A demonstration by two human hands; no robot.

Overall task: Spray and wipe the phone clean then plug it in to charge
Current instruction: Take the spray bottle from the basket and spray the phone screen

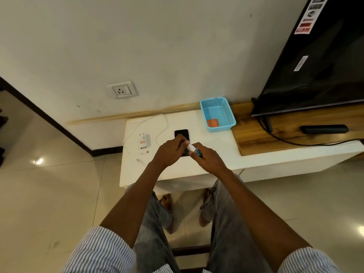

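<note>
A black phone (pixel 181 133) lies flat on the white table (pixel 206 154), its near half hidden behind my hands. My right hand (pixel 208 158) grips a small spray bottle (pixel 194 149) with blue liquid and a white top, held just above the phone. My left hand (pixel 171 150) pinches the bottle's white top with its fingertips. A white charger adapter (pixel 144 141) lies to the left of the phone, with its white cable (pixel 157 123) looping behind it. An orange cloth (pixel 213 123) sits in the blue basket (pixel 228 113).
A wall socket (pixel 121 89) is on the wall above the table's left end. A black TV (pixel 315 66) stands on a wooden board (pixel 256 134) at the right, with a black remote (pixel 324 129) and a black cord beside it. My knees are below the table edge.
</note>
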